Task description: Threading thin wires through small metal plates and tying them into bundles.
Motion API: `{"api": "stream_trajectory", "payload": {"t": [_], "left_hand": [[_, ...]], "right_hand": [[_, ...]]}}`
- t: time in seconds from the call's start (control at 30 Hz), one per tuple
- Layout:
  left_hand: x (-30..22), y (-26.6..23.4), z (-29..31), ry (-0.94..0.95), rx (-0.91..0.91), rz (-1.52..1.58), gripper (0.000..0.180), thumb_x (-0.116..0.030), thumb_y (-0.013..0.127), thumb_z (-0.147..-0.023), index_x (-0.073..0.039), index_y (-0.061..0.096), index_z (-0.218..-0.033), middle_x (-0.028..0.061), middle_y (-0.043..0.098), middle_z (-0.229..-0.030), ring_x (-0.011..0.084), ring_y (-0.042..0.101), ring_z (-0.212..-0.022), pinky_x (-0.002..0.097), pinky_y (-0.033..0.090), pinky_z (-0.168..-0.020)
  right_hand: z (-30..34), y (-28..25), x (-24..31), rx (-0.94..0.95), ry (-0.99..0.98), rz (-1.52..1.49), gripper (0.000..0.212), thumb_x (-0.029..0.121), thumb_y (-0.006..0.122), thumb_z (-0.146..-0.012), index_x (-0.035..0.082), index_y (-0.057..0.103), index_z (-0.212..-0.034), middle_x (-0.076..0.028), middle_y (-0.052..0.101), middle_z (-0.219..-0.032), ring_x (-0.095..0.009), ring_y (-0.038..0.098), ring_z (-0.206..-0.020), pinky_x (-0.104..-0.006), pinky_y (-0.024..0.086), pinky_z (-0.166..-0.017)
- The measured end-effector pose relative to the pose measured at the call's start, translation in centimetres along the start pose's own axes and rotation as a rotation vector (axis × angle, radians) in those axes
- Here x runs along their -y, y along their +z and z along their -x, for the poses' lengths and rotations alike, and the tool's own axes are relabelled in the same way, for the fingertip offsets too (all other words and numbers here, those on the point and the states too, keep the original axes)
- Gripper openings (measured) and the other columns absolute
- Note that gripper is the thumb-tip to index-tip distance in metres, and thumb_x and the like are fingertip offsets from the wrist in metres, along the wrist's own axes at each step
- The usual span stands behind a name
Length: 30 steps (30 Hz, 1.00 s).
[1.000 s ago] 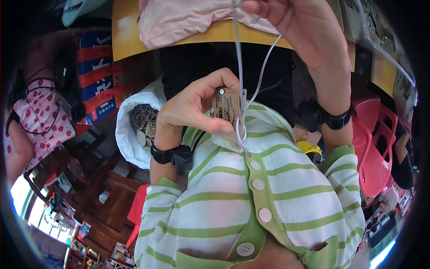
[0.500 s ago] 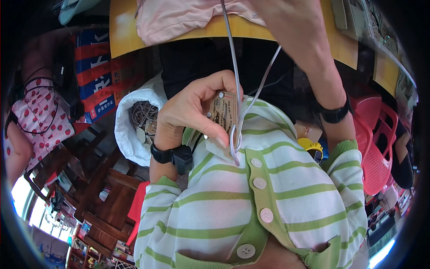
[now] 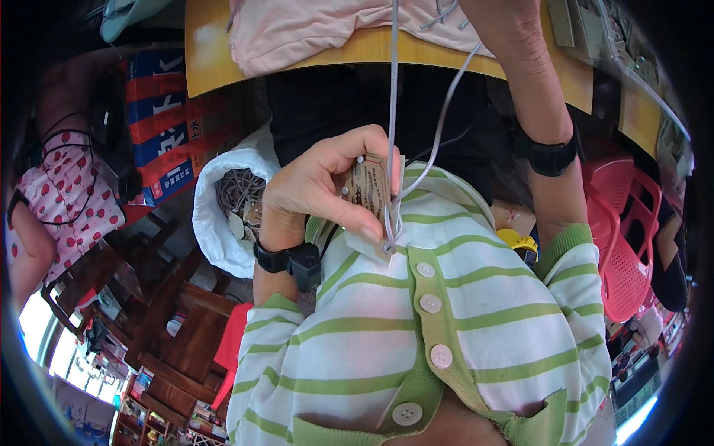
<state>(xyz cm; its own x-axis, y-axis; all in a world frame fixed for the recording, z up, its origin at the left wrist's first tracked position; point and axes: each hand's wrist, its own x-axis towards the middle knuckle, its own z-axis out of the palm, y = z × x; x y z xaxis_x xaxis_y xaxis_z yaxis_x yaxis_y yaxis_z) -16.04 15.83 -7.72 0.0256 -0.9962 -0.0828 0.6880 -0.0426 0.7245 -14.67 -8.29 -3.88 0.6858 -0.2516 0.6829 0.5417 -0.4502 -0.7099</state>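
Note:
My left hand (image 3: 320, 178) is closed around a small stack of brown cardboard hang tags (image 3: 366, 182), pinched between thumb and fingers in front of my chest. A grey cord (image 3: 393, 97) is looped at the tags' edge beside my thumb tip. One strand runs straight up out of the picture; the other bends up and right toward my right hand (image 3: 506, 30). That hand is raised over the table at the top, its fingers cut off by the picture's edge. Behind the cord lies a pale pink garment (image 3: 297, 33), with short grey cord ends on it.
The yellow wooden table (image 3: 212, 59) spans the top. Left of my left wrist stands a white sack (image 3: 212, 238) of cords and tags. A blue and red carton (image 3: 160, 126) and a person in strawberry-print clothing (image 3: 71, 182) are further left. Red plastic chairs (image 3: 625, 267) stand right.
My right hand has moved up and a little right, more of it leaving the picture. The cord's strands have shifted right, one now nearly vertical. My left hand stays almost in place.

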Motion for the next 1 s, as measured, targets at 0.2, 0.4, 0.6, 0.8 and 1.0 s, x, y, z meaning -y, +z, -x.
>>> {"api": "stream_trajectory", "payload": {"t": [0.2, 0.4, 0.6, 0.8, 1.0], "left_hand": [[0.4, -0.4, -0.5, 0.024, -0.039, -0.021, 0.044, 0.002, 0.077, -0.071, -0.002, 0.051, -0.107, 0.0048, 0.06, -0.099, 0.0096, 0.061, -0.087, 0.0226, 0.048, -0.078], [1.3, -1.7, 0.3, 0.073, -0.117, -0.026, 0.044, 0.004, 0.073, -0.073, -0.002, 0.05, -0.11, 0.0059, 0.059, -0.105, 0.0113, 0.062, -0.094, 0.0251, 0.05, -0.081], [-0.2, -0.8, 0.5, 0.122, -0.201, -0.362, 0.036, 0.005, 0.073, -0.074, -0.002, 0.054, -0.103, 0.0063, 0.06, -0.106, 0.0126, 0.061, -0.094, 0.026, 0.05, -0.081], [-1.1, -0.2, 0.6, 0.186, -0.293, -0.649, 0.04, 0.003, 0.07, -0.078, -0.003, 0.056, -0.115, 0.0042, 0.061, -0.105, 0.011, 0.06, -0.092, 0.0245, 0.048, -0.083], [-1.1, 1.0, 0.1, 0.182, -0.562, -0.461, 0.035, -0.002, 0.062, -0.087, -0.003, 0.053, -0.121, 0.0071, 0.059, -0.118, 0.0092, 0.057, -0.096, 0.0242, 0.046, -0.086]], "right_hand": [[1.5, -1.4, 2.3, -0.094, 0.353, -0.304, 0.015, 0.01, 0.051, -0.096, 0.003, 0.061, -0.105, -0.002, 0.063, -0.089, -0.006, 0.06, -0.074, -0.0197, 0.05, -0.066], [2.4, -3.3, 4.1, -0.219, 0.547, -0.644, 0.023, 0.014, 0.05, -0.097, 0.003, 0.056, -0.116, -0.006, 0.062, -0.086, -0.008, 0.061, -0.074, -0.0234, 0.055, -0.067], [7.2, 1.1, 5.6, 0.097, 0.782, -0.392, 0.011, 0.01, 0.053, -0.094, 0.003, 0.058, -0.101, -0.001, 0.059, -0.083, -0.006, 0.056, -0.063, -0.0203, 0.047, -0.058], [9.3, 0.3, 6.2, 0.269, 0.607, -0.023, 0.008, 0.006, 0.054, -0.092, 0.002, 0.056, -0.098, -0.008, 0.056, -0.075, -0.015, 0.057, -0.063, -0.0272, 0.047, -0.058], [10.4, -0.8, 5.3, 0.157, 0.898, 0.042, 0.013, 0.007, 0.054, -0.089, 0.002, 0.056, -0.101, -0.009, 0.06, -0.07, -0.017, 0.057, -0.061, -0.0275, 0.047, -0.059]]}}
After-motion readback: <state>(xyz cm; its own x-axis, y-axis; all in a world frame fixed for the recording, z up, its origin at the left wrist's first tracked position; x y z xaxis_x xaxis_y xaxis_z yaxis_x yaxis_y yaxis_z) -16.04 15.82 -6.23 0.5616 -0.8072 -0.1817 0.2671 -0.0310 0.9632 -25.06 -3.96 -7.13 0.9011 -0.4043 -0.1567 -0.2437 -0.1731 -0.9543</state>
